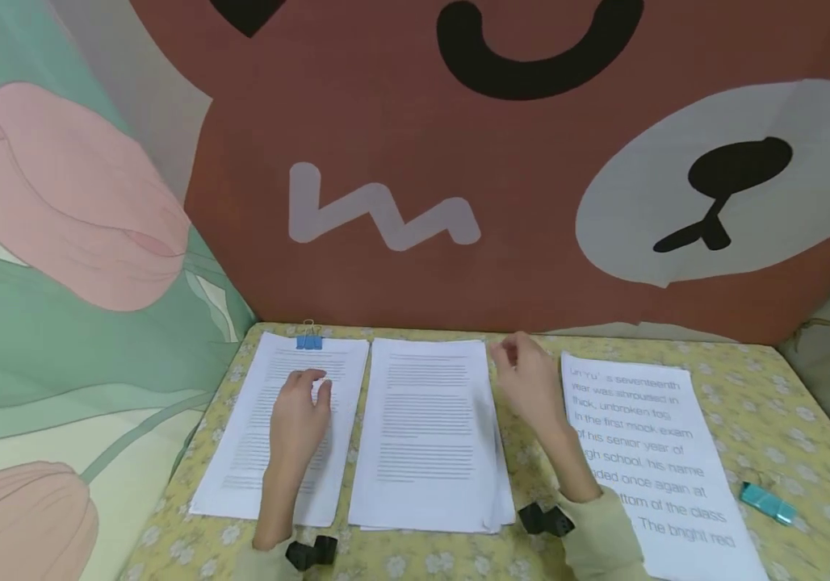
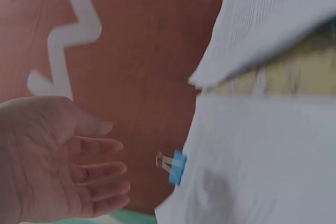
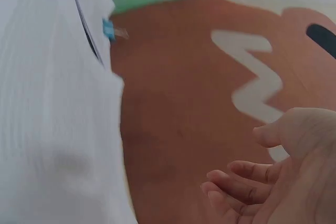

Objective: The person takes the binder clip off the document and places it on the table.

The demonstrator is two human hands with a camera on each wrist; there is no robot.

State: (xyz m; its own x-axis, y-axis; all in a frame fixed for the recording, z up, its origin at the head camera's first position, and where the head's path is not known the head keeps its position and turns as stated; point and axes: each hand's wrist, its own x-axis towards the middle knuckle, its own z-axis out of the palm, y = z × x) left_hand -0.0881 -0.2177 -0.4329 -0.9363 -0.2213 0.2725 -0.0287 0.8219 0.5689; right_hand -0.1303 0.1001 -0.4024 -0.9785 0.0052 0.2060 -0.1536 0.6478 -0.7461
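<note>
My left hand (image 1: 300, 415) is over the left stack of printed sheets (image 1: 241, 476), its fingers loosely bent and holding nothing. A blue binder clip (image 1: 309, 342) grips that stack's top edge; it also shows in the left wrist view, beyond the fingertips. Beside it lies a second stack of printed sheets (image 1: 425, 500), with no clip on its top edge and lower sheets sticking out at the right. To the right of its top corner is my right hand (image 1: 527, 379), empty, with fingers relaxed and slightly curled, as the right wrist view also shows.
Large-print sheets (image 1: 665, 476) lie at the right, partly behind the right forearm. A teal binder clip (image 1: 767, 503) rests beside them on the flowered yellow tablecloth (image 1: 749, 403). A brown cartoon-bear panel (image 1: 386, 282) borders the back, and a tulip-patterned one (image 1: 73, 202) the left.
</note>
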